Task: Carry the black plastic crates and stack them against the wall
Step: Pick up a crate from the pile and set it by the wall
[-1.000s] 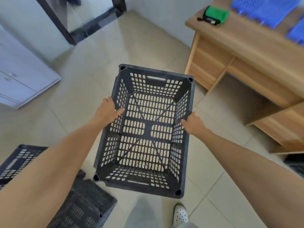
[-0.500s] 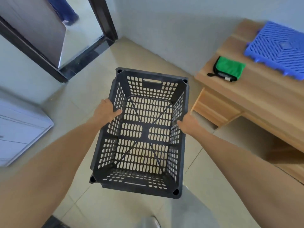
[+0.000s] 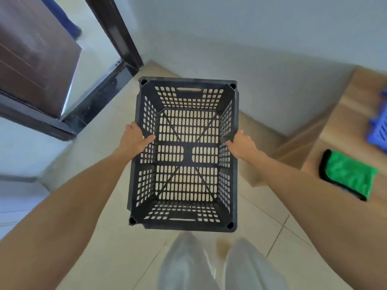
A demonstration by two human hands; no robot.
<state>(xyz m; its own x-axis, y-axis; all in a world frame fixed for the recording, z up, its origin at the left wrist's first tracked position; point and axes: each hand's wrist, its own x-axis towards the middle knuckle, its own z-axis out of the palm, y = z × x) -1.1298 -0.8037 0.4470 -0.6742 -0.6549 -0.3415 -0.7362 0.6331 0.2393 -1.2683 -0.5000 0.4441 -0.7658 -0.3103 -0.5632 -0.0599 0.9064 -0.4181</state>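
Fingers (image 3: 149,139) of the left hand (image 3: 134,141) and right hand (image 3: 244,146) clasp the side rims of the black slotted plastic crate (image 3: 187,152), carried near the pale wall (image 3: 230,38), not yet set down.

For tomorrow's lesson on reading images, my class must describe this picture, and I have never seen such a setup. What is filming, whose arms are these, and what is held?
No machine here: a person wears one wide-angle camera on the head, looking down at their arms. The left hand and right hand each take a grip on a long side of an empty black plastic crate, held above the tiled floor, near a pale wall. A dark door frame stands left. On the wooden desk at right lie a green cloth and a blue plastic grid.
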